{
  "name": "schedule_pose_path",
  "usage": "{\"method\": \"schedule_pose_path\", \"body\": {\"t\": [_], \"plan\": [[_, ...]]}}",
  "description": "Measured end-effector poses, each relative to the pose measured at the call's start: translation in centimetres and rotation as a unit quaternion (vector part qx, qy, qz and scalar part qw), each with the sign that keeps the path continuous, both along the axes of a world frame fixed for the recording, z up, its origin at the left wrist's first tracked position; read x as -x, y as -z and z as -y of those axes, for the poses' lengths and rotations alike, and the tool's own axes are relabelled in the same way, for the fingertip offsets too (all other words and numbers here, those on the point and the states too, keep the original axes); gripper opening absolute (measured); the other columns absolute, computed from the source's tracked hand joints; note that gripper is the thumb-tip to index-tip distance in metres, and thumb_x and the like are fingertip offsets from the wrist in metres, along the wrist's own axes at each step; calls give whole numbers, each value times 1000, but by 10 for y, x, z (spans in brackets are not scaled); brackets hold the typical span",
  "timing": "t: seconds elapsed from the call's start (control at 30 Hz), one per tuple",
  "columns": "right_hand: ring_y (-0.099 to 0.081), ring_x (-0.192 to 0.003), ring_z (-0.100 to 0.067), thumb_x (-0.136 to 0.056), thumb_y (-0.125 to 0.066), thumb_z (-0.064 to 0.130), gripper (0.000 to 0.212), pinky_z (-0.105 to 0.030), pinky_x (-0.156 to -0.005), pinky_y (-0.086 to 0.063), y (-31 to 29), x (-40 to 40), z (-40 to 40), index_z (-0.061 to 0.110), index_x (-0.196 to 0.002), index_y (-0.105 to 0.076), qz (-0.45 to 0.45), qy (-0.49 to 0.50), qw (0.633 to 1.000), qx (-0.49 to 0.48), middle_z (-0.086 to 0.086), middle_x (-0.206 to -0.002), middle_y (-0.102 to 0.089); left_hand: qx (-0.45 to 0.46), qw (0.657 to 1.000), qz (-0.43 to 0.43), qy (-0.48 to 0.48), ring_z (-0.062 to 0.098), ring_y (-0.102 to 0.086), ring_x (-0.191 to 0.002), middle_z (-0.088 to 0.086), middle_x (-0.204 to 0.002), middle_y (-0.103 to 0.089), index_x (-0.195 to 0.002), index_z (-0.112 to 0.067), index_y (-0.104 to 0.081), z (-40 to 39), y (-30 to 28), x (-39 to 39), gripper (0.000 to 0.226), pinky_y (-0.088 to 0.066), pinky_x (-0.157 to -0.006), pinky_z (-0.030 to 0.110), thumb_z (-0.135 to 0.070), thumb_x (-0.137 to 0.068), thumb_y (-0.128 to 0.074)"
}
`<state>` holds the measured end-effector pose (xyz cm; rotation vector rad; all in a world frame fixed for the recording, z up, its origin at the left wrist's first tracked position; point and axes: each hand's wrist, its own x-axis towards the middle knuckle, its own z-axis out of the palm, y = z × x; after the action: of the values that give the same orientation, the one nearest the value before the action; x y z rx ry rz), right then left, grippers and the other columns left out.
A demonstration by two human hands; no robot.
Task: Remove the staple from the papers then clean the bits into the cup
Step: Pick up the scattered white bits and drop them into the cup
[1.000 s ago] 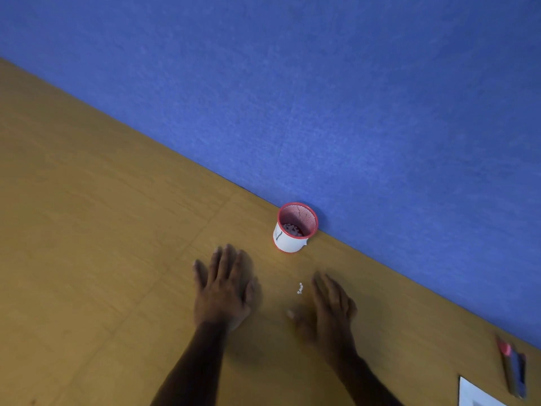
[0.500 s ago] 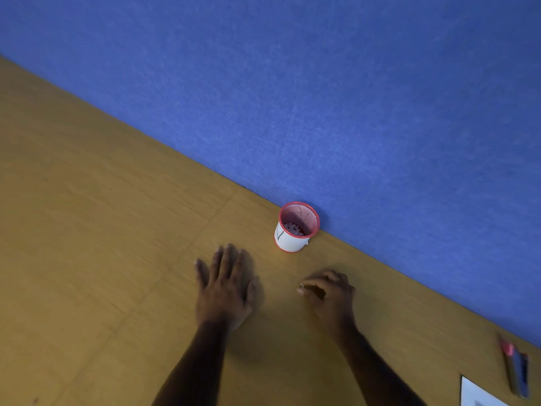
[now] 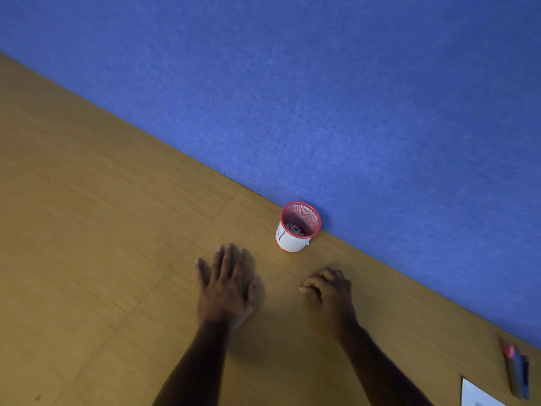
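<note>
Item 1, cup: red mesh pot with a red rim and a white paper band round its lower wall. I read one dark hand-drawn mark on the band, perhaps a "1" or a tick; I cannot say which. No brand is visible. Small pale bits lie in its bottom. It stands upright on the wooden table, at the far edge, touching or just beside the blue felt wall.

Item 2, left hand: laid flat, palm down on the table, fingers straight and slightly spread, holding nothing. The cup is beyond it and to its right, near but apart from the fingertips.

Item 3, right hand: knuckles up, fingers curled under, thumb and fingertips drawn together at its left side. I cannot tell whether anything is pinched there; any bits are too small to make out. The cup lies beyond it and a little to the left, near but not touching.

Item 4, papers: a white corner at the near right edge; any print is too blurred to read.

Item 5, pens: a red-tipped and a blue one, side by side just beyond the papers, lettering unreadable.
</note>
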<state>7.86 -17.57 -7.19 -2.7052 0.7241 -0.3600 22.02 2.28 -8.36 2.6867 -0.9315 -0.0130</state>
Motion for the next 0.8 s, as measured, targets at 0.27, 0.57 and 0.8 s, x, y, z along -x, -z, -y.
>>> {"method": "schedule_pose_path", "body": {"t": [0.27, 0.57, 0.8], "plan": [[-59, -86, -24, -87, -48, 47, 33, -37, -74, -44, 0, -3, 7, 21, -73, -64, -2, -15, 1000, -14, 2, -85, -65, 9, 1000, 4, 0, 31, -33, -148, 11, -158, -40, -148, -18, -43, 1, -1, 1, 69, -18, -116, 67, -54, -91, -38], [-55, -77, -23, -88, -62, 29, 21, -38, -70, -46, -74, -51, 18, 13, -75, -61, 230, 75, 946, -216, 12, -73, -54, 5, 1000, 2, 2, 31, -31, -149, 11, -159, -38, -149, -18, -42, 0, 2, 1, 68, -16, -117, 67, -55, -92, -37], [-58, -90, -28, -87, -66, 26, 15, -46, -80, -49, -97, -102, 42, 13, -80, -67, 145, 56, 983, -102, -5, -87, -65, 0, 1000, -4, 1, 30, -31, -149, 11, -159, -37, -150, -18, -42, 0, 2, 0, 70, -15, -117, 66, -55, -91, -36]]}}
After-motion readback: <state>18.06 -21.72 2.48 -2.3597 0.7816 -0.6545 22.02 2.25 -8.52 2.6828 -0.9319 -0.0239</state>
